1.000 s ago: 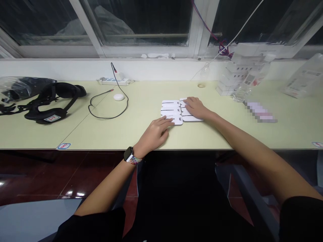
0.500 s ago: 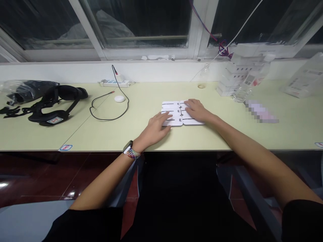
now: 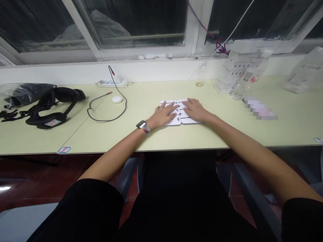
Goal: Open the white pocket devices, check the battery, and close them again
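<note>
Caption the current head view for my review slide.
The left hand and right hand rest on white rounded cards set in two columns on a pale desk.

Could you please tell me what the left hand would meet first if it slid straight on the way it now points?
Sliding across the white, rounded-corner cards marked with black lines, the bare left hand would probably meet the bare right hand first, though depth is hard to judge.

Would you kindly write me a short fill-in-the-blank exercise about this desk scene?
The bare left hand and bare right hand rest on white rounded cards in ____ columns.
The dark-faced, multicoloured-band watch is worn on the ____.
The person's short cloth sleeves are coloured ____.

Missing words: two; left wrist; black.
</note>
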Demonstrator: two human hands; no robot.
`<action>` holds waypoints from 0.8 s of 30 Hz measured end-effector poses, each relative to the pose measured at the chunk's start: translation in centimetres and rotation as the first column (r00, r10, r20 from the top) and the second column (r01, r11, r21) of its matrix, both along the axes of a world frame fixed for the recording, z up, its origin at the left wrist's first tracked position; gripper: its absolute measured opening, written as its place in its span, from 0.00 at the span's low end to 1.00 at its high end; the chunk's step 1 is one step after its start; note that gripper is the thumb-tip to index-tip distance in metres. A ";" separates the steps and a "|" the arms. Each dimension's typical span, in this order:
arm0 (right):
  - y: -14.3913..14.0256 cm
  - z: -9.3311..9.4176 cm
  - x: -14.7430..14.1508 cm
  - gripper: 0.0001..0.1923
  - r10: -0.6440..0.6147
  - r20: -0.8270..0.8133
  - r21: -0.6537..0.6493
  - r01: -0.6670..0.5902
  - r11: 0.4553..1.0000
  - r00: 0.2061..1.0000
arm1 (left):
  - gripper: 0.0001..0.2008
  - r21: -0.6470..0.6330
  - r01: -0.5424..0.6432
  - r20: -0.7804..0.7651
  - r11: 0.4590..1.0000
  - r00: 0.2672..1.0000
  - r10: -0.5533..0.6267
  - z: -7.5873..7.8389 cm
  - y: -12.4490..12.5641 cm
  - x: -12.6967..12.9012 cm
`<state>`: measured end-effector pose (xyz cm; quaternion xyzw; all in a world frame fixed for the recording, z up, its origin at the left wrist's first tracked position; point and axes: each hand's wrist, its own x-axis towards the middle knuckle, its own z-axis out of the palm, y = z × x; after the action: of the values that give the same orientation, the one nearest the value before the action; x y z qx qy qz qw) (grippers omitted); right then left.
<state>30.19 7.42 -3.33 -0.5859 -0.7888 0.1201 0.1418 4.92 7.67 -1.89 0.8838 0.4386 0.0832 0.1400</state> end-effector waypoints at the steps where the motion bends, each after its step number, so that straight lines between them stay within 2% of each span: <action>1: 0.0 0.0 0.0 0.35 0.002 -0.001 0.001 -0.002 1.000 1.000 | 0.34 0.001 -0.007 -0.001 1.000 1.000 0.007 0.0 -0.1 0.1; 7: -0.1 0.1 -0.1 0.35 0.012 0.002 0.005 -0.012 1.000 1.000 | 0.33 0.000 -0.054 0.005 0.999 0.999 0.054 0.2 -0.1 0.3; 17: 0.1 -0.5 0.0 0.34 0.025 -0.009 0.052 -0.025 0.998 1.000 | 0.30 0.051 -0.037 0.165 0.998 0.986 0.029 -1.4 1.0 0.2; 21: 0.2 -0.5 0.0 0.35 0.022 -0.017 0.038 -0.021 0.999 1.000 | 0.29 0.036 -0.063 0.165 0.997 0.985 0.056 -1.3 0.8 0.3; 24: 0.2 0.5 0.3 0.36 0.013 -0.069 0.067 -0.008 0.998 0.998 | 0.29 0.038 -0.099 0.173 0.994 0.981 0.091 -0.7 0.4 -0.2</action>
<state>30.52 7.60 -2.87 -0.5722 -0.7900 0.1146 0.1878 4.71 8.04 -2.58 0.8544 0.4647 0.1754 0.1523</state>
